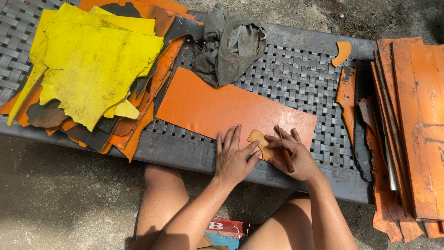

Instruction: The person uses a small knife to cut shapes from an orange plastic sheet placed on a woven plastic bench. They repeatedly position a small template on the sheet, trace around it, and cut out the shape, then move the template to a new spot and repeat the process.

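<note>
An orange leather sheet (pixel 217 104) lies flat on a woven grey bench (pixel 296 74). On its near right corner rests a small tan pattern piece (pixel 258 139). My left hand (pixel 232 155) presses flat on the sheet, fingers spread, its thumb and fingertips holding the pattern piece down. My right hand (pixel 296 155) grips a thin brown pen-like tool (pixel 284 150), with the tip at the pattern's right edge.
A heap of yellow and orange leather scraps (pixel 92 65) covers the bench's left end. A crumpled grey cloth (pixel 229 44) lies at the back. Stacked orange sheets (pixel 414 125) and offcuts (pixel 347 92) sit at the right. My knees are below the bench edge.
</note>
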